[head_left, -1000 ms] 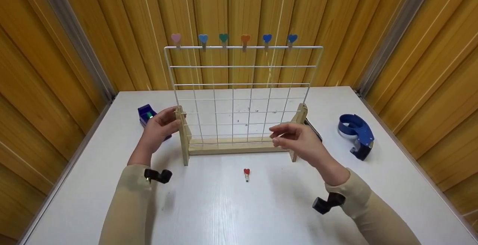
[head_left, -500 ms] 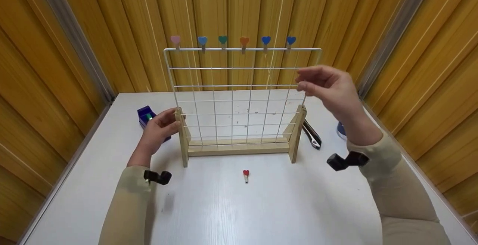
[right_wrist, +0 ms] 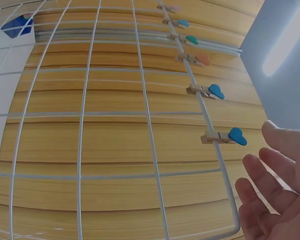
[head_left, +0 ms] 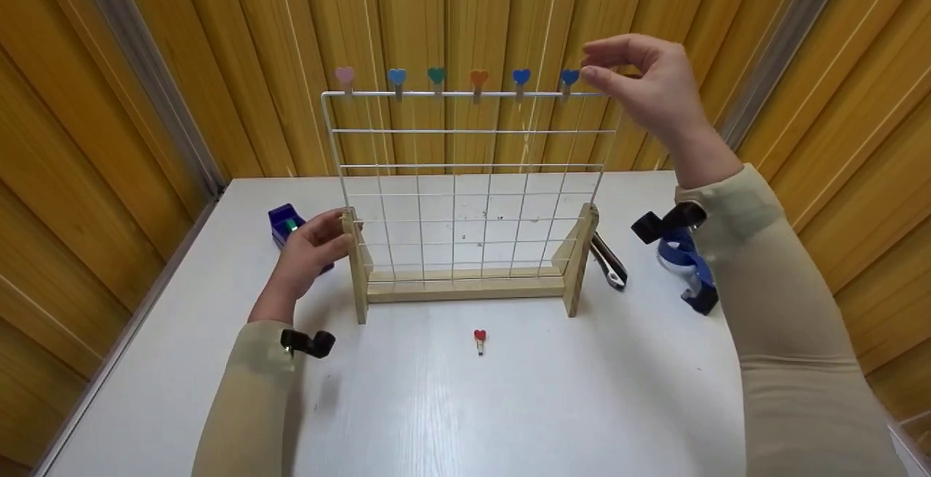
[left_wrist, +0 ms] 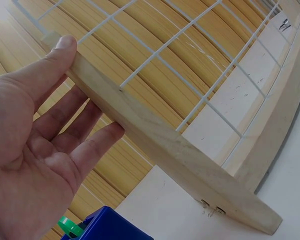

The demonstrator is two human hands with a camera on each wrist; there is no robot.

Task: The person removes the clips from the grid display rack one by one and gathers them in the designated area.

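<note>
A white wire grid [head_left: 465,166] stands in a wooden stand [head_left: 465,289]. My left hand [head_left: 305,255] grips the stand's left upright [left_wrist: 155,127], thumb on one side and fingers on the other. Along the grid's top bar sit several heart clothespins: pink, light blue, green, orange [head_left: 478,78], and two blue. Beside the rightmost blue heart clothespin [head_left: 569,77], my right hand [head_left: 651,84] is raised with relaxed fingers and holds nothing. In the right wrist view a small gap separates the fingers from this clothespin [right_wrist: 225,136]. A red heart clothespin [head_left: 480,341] lies on the table before the stand.
A blue tape dispenser [head_left: 691,270] lies on the right, partly behind the right sleeve. Close to the stand's right upright is a black-handled tool [head_left: 609,262]. Behind the left hand sits a dark blue object with green [head_left: 286,222]. Wood-patterned curtains surround the white table [head_left: 436,411].
My right hand has risen from low by the right upright, moving up and rightward to the rightmost blue clothespin. The left hand keeps its place on the stand.
</note>
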